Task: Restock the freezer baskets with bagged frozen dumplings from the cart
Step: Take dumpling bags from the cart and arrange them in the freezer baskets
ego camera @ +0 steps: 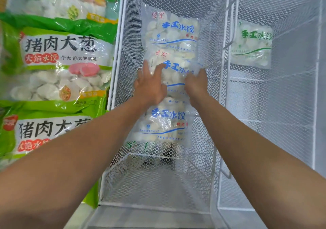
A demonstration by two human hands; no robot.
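Three clear plastic bags of pale frozen dumplings, printed with blue characters and a blue wavy line, are seen lying in a row inside the middle wire basket (123, 56), a white mesh basket taken here as the landmark. The far bag (172, 29) lies toward the basket's far end, the middle bag (176, 70) overlaps its near edge, and the near bag (165, 123) overlaps the middle one in turn. White dumplings are visible through the film of each, and small red characters are printed near the right edge.

The middle bag is handled by both hands. The left hand (150, 86) is laid on its left part with fingers spread and nearly straight, pressing flat on the film; nothing is gripped by it. The right hand (196, 84) is placed at the bag's right edge, its fingers curled onto the plastic, which is bunched there; the edge appears to be pinched, though the fingertips are hidden. The near bag lies just below both wrists, partly covered by the left forearm.

To the left of the middle wire basket, green bags (58, 61) with large black characters and pictured dumplings are stacked. To the right of it, in a neighbouring mesh basket (291, 87), a clear bag with green lettering (252, 45) is seen through the mesh.
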